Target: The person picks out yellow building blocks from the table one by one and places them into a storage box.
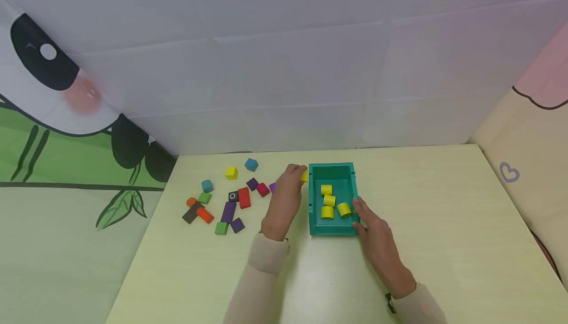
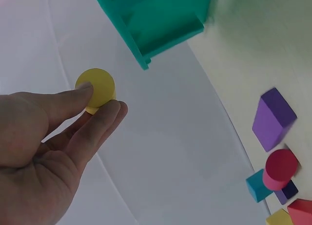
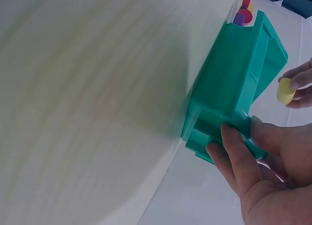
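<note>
In the head view my left hand (image 1: 283, 204) is just left of the green plastic bin (image 1: 314, 221), at about rim height. Its thumb and fingertips pinch a yellow cylinder block (image 2: 101, 87), whose round end shows in the left wrist view. My right hand (image 1: 380, 245) holds the bin's right side wall. The right wrist view shows its thumb at the rim and its fingers (image 3: 239, 154) on the outer side. Several yellow cylinder blocks (image 1: 329, 200) lie on the bin floor, apart from the bin's walls.
Left of the bin, loose blocks lie scattered: a yellow cube (image 1: 231, 173), a blue block (image 1: 251, 164), a red block (image 1: 244, 198), a purple block (image 1: 228, 212), green, orange and dark ones. A pale wall covering (image 1: 284, 82) rises behind the table (image 1: 421, 191).
</note>
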Available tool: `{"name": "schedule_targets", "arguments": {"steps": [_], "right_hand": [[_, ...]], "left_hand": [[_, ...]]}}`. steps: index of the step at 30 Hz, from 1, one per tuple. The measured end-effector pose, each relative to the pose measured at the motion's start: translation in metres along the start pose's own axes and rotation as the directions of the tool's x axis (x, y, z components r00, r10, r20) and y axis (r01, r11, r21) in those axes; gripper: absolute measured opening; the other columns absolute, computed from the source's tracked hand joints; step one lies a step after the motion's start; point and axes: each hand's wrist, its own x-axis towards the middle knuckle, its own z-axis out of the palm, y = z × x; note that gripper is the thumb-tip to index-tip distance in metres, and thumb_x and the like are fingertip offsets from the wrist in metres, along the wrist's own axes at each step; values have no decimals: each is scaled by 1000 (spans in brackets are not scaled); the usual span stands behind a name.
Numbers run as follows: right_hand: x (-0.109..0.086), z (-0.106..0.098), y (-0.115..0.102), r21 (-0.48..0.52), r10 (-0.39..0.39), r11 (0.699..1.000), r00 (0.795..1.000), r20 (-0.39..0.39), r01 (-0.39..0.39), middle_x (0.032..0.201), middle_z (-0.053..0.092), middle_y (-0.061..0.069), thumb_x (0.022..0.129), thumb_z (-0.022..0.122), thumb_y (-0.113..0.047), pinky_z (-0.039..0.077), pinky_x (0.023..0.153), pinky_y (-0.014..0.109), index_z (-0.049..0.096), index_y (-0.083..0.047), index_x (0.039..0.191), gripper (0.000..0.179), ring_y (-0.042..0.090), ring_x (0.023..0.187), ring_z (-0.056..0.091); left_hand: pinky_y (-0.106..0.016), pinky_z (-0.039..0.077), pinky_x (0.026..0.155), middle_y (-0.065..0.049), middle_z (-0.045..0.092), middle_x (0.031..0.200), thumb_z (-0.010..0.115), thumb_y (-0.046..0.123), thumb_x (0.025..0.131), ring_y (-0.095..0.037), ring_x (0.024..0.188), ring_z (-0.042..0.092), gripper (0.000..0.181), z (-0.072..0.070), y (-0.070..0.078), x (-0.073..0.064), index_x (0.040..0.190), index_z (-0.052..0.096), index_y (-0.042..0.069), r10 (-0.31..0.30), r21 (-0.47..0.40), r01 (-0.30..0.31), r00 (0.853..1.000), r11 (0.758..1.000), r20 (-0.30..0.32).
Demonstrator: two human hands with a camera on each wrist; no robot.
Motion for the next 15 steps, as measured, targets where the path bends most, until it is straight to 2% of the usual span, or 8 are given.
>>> {"name": "schedule_targets", "arguments": {"steps": [9, 15], "right_hand": [[-1, 0, -1, 0, 3, 1000, 1000, 1, -3, 160, 47, 20, 91, 77, 7, 51, 107, 56, 47, 1, 155, 72, 45, 139, 52], [0, 0, 0, -3, 11, 1000, 1000, 6, -11, 160, 47, 20, 91, 77, 7, 51, 107, 56, 47, 1, 156, 71, 45, 139, 52]], "left_hand": [[-38, 54, 108, -16, 62, 140, 61, -5, 103, -31, 129, 65, 42, 10, 12, 2, 145, 60, 1, 39, 32, -41, 998, 999, 57], [-37, 54, 109, -15, 64, 136, 62, -4, 103, -30, 128, 66, 41, 15, 18, 3, 144, 61, 1, 58, 45, -61, 996, 997, 70]]}}
